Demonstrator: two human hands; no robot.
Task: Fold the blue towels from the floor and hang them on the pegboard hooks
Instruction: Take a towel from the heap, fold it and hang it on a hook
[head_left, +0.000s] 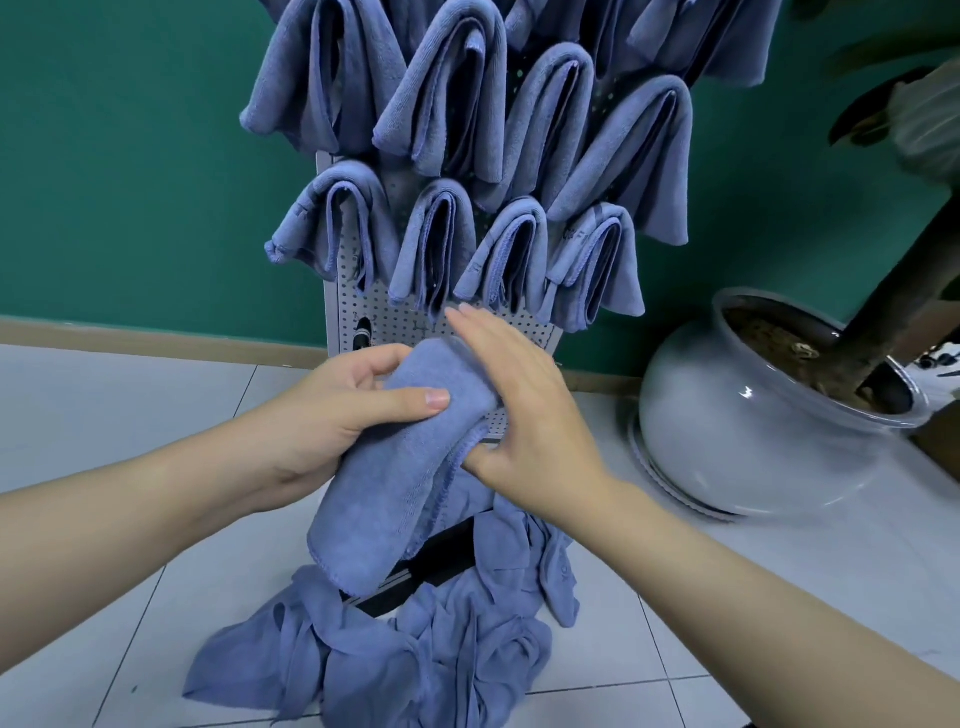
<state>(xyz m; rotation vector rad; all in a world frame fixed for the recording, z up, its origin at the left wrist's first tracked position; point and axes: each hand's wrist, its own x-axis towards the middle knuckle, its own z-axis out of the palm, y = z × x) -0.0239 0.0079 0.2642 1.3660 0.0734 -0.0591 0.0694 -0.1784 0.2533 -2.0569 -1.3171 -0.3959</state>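
Your left hand (332, 410) grips a folded blue microfibre towel (395, 483), thumb curled over its top and fingers wrapped behind, while your right hand (524, 415) lies flat and straight-fingered against the towel's right side. The cloth is soft and napped, with a stitched hem, and it hangs in front of the perforated grey metal pegboard (395, 312). Folded blue towels (467, 171) drape in rows over its hooks; faint lettering on some is unreadable. A crumpled heap of blue towels (415, 660) lies on the white tiled floor (779, 597) below, near a glossy white ceramic plant pot (727, 431).
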